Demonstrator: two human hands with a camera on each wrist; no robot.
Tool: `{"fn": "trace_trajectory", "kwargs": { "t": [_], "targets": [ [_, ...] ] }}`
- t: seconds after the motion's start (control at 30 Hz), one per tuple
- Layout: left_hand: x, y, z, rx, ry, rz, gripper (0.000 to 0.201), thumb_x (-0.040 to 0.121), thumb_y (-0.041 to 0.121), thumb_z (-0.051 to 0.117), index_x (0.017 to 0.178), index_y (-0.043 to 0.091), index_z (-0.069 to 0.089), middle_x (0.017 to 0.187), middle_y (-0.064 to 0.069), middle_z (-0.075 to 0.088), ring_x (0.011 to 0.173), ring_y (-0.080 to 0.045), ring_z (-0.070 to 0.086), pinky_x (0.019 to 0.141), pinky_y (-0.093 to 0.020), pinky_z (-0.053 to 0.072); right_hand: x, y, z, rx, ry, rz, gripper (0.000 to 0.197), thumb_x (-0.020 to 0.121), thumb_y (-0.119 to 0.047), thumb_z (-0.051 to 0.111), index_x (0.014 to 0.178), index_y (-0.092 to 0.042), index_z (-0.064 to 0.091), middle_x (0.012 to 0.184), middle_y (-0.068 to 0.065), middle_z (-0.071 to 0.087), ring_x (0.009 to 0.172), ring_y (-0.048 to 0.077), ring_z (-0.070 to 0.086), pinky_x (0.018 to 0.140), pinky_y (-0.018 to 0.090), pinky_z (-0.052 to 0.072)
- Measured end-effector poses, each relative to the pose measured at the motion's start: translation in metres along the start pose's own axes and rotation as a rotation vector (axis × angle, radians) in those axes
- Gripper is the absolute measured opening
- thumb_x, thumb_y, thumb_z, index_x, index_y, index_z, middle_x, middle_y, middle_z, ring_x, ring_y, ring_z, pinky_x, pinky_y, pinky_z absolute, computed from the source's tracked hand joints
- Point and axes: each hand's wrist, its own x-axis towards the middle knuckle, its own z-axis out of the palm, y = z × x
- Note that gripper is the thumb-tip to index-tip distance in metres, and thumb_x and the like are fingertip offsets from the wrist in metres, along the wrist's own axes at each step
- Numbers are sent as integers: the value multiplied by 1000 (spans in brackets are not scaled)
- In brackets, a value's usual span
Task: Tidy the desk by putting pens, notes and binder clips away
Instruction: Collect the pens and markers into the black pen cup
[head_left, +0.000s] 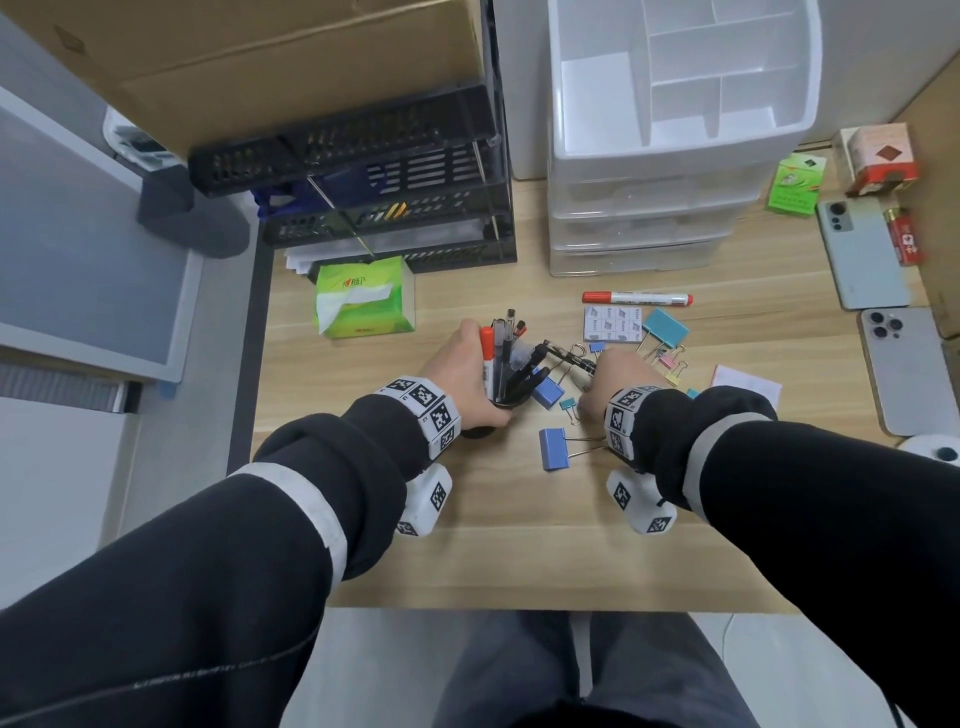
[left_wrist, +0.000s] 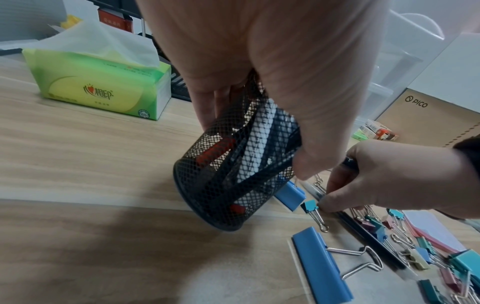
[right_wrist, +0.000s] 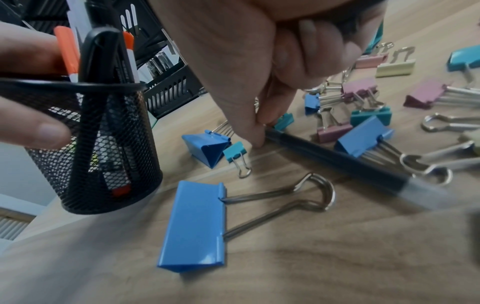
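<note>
The black pen (right_wrist: 335, 158) lies flat on the bench (head_left: 467, 545) among scattered binder clips (right_wrist: 363, 94), its near end pinched between the thumb and fingertips of the right hand (head_left: 618, 379), the other fingers curled in. The left hand (head_left: 462, 379) is wrapped around the mesh cup (left_wrist: 233, 174), which already holds several pens and is tilted, with its base apparently just clear of the bench. A large blue clip (right_wrist: 194, 226) lies just in front of the cup; a red marker (head_left: 636, 298) and notes (head_left: 612, 325) lie beyond. Risks, as judged: the grip sits at the very end of the pen, so it could pivot or slip on lifting; its barrel touches a blue clip (right_wrist: 363, 137) and may drag it; further tilt could spill the cup's contents.
</note>
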Motion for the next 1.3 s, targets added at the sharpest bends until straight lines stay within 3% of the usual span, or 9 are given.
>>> {"fn": "trace_trajectory", "kwargs": {
  "t": [0.17, 0.27, 0.47, 0.57, 0.73, 0.8, 0.9, 1.07, 1.3],
  "targets": [
    [0, 1, 1, 20, -4, -7, 87, 49, 43, 90, 114, 22, 37, 93, 4, 62, 78, -14, 65, 72, -40, 60, 0, 1, 2, 9, -9, -13, 12, 85, -18, 68, 92, -12, 60, 78, 4, 61, 66, 18, 59, 53, 27, 47],
    [0, 3, 1, 35, -13, -6, 85, 50, 41, 90, 112, 22, 36, 92, 3, 62, 77, -15, 65, 71, -40, 60, -1, 2, 4, 79, -10, -4, 18, 84, -28, 68, 89, -14, 57, 79, 4, 62, 69, 19, 61, 66, 32, 57],
    [1, 4, 0, 52, -19, -21, 84, 48, 41, 90, 110, 23, 36, 92, 3, 62, 76, -15, 65, 71, -41, 60, -3, 3, -27, 290, 163, -75, 28, 94, -41, 44, 95, -15, 52, 80, 5, 59, 68, 21, 58, 57, 30, 46],
    [2, 9, 0, 80, -45, -24, 85, 47, 41, 90, 110, 23, 35, 92, 2, 61, 76, -16, 65, 72, -42, 60, 0, -3, -47, 564, 183, -99, 22, 94, -34, 45, 94, -14, 54, 85, 10, 64, 75, 28, 61, 65, 35, 51],
    [3, 20, -2, 57, -64, -15, 85, 48, 41, 93, 110, 21, 38, 94, 3, 60, 80, -16, 64, 76, -40, 59, -6, -18, -80, 1087, 208, -93, 15, 93, -15, 42, 79, -15, 47, 62, 2, 52, 63, 22, 52, 62, 34, 46],
    [2, 23, -5, 45, -78, 0, 84, 50, 39, 95, 110, 21, 40, 94, 4, 60, 81, -15, 63, 76, -37, 58, -12, -27, -97, 1341, 146, -103, 13, 93, -7, 40, 83, -13, 46, 57, 0, 50, 60, 20, 56, 67, 36, 52],
    [3, 23, -8, 32, -83, 23, 84, 50, 39, 97, 110, 21, 40, 94, 4, 61, 83, -15, 64, 76, -36, 57, -24, -41, -111, 1647, -43, -186, 16, 94, -2, 39, 83, -12, 43, 59, 1, 48, 54, 19, 53, 57, 32, 49],
    [3, 24, -7, -35, -66, 43, 89, 46, 45, 96, 113, 22, 43, 96, 5, 65, 86, -15, 65, 79, -39, 57, -34, -60, -91, 1512, -90, -366, 17, 96, -9, 49, 81, -16, 48, 58, -4, 46, 52, 13, 43, 55, 27, 37],
    [3, 28, -9, -89, -73, 31, 94, 47, 47, 97, 120, 23, 43, 107, 7, 63, 99, -16, 63, 87, -37, 55, -41, -74, -65, 1250, 132, -386, 18, 87, -34, 66, 78, -21, 57, 65, -4, 55, 64, 15, 54, 73, 39, 51]
  ]
}}
